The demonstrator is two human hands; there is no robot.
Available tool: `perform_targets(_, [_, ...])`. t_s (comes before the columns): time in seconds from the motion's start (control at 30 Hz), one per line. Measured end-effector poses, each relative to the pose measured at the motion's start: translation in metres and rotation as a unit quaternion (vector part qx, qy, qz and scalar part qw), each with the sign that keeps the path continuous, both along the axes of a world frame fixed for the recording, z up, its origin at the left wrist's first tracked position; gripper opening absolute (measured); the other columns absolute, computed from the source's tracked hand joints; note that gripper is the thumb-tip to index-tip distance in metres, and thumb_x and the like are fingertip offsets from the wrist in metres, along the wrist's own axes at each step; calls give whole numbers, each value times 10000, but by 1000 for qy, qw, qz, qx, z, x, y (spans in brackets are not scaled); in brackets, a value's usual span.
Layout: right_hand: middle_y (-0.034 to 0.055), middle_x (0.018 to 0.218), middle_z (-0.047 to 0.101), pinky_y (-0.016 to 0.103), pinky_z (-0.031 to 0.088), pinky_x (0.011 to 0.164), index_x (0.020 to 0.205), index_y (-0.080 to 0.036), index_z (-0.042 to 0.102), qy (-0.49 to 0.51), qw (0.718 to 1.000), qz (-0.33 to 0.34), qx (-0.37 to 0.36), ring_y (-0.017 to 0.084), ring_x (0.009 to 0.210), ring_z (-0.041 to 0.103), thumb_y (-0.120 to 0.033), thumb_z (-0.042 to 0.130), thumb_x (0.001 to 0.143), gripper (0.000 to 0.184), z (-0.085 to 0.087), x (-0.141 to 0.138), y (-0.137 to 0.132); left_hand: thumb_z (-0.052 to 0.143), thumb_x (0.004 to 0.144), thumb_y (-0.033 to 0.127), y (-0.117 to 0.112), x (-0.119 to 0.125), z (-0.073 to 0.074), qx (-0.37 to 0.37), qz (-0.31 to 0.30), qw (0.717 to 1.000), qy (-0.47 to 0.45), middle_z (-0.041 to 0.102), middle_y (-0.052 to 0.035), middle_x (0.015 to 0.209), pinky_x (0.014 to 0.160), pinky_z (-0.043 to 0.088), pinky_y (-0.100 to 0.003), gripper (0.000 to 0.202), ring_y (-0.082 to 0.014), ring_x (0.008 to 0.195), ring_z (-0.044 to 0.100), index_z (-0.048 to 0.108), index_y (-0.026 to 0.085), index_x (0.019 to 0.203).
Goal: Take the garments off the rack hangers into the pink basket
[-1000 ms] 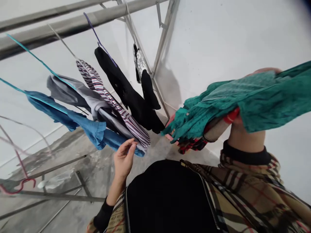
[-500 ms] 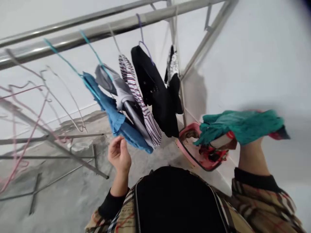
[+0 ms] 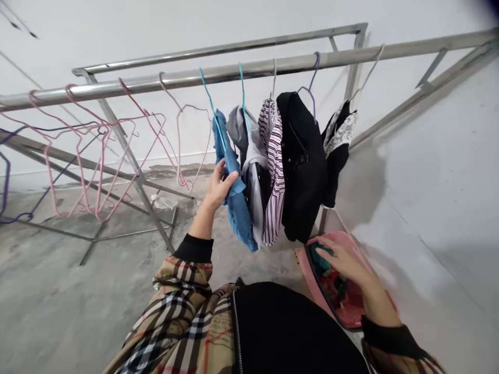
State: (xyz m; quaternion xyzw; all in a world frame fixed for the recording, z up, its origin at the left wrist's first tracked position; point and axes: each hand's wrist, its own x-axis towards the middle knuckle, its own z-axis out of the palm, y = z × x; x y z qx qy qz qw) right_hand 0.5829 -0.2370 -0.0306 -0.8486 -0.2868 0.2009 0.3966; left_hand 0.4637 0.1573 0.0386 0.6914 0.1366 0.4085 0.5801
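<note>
My left hand (image 3: 220, 188) rests against the blue garment (image 3: 238, 200), thumb and fingers apart. That garment hangs from a turquoise hanger (image 3: 212, 104). To its right hang a grey garment (image 3: 254, 156), a striped garment (image 3: 275, 171), a black garment (image 3: 302, 171) on a purple hanger and a black garment with white lace (image 3: 338, 150). My right hand (image 3: 345, 259) is over the pink basket (image 3: 307, 275), fingers spread and nothing gripped in them. Beneath its fingertips, partly hidden, lies the green cloth (image 3: 320, 258), beside red and dark items in the basket.
A metal rack bar (image 3: 187, 79) runs across the view. Several pink hangers (image 3: 101, 156) hang on it at the left, along with a dark purple hanger (image 3: 5, 182). Rack legs (image 3: 156, 223) stand on the concrete floor (image 3: 117, 301). A white wall (image 3: 440, 182) is close on the right.
The green cloth has gone from my right hand into the basket. My left hand has come up to the blue garment. The view has turned left, showing more pink hangers.
</note>
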Motion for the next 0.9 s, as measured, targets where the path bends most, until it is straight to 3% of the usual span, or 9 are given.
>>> perform_targets(0.13, [95,1196,697,461,508,976,1265,-241,643,73,985,159,4,286,1105,654,-431,640,816,488,24,-30,50,789,632,550,3,-10,9,-57,-41,993,96,673,-35,787,614,526,-262,515,-156,677,629,646,144,915])
perform_targets(0.23, [74,1202,696,410,543,920,1299,-261,614,65,966,251,22,254,1081,665,-406,610,857,465,41,-47,81,781,632,553,0,-23,16,-75,-68,982,159,616,-5,633,509,458,-244,454,-135,551,566,624,145,753])
perform_targets(0.27, [71,1198,696,399,543,916,1301,-260,612,54,961,270,28,245,1075,666,-396,600,868,454,45,-51,91,771,646,551,-2,-28,17,-61,-58,983,162,604,1,617,511,445,-244,437,-135,549,558,619,151,734])
perform_targets(0.33, [69,1165,706,388,536,918,1309,-251,603,33,954,297,39,228,1042,671,-373,579,888,439,54,-57,112,740,695,533,-8,-35,17,12,24,988,153,562,15,587,538,420,-240,392,-128,560,530,595,169,673])
perform_targets(0.43, [75,1132,705,381,528,908,1325,-227,579,17,949,311,49,206,992,670,-348,547,907,436,65,-65,142,695,769,463,-16,-44,9,164,220,954,125,453,30,544,571,368,-237,419,-111,559,453,479,192,535])
perform_targets(0.5, [88,1132,693,367,532,877,1336,-206,561,10,951,303,59,197,979,662,-343,532,912,447,70,-70,160,685,794,417,-20,-50,-1,228,286,926,99,410,34,545,575,348,-238,432,-107,550,417,439,197,517])
perform_targets(0.63, [103,1124,680,350,532,855,1369,-184,515,3,954,280,108,180,950,649,-347,523,910,487,72,-80,185,690,805,353,-23,-61,-27,273,280,919,49,499,9,641,614,398,-240,274,-117,599,477,556,206,616])
perform_targets(0.73, [107,1150,669,371,519,888,1409,-193,462,5,956,262,132,181,977,640,-335,522,911,521,64,-83,195,689,792,296,-25,-68,-45,272,264,925,37,579,-33,797,682,458,-262,126,-139,703,557,638,211,714])
perform_targets(0.9, [124,1214,633,422,496,942,1465,-201,372,0,958,239,159,205,1074,612,-350,537,904,603,44,-85,198,694,772,259,-29,-74,-54,231,271,934,19,602,-78,959,805,495,-327,99,-199,927,610,642,201,711])
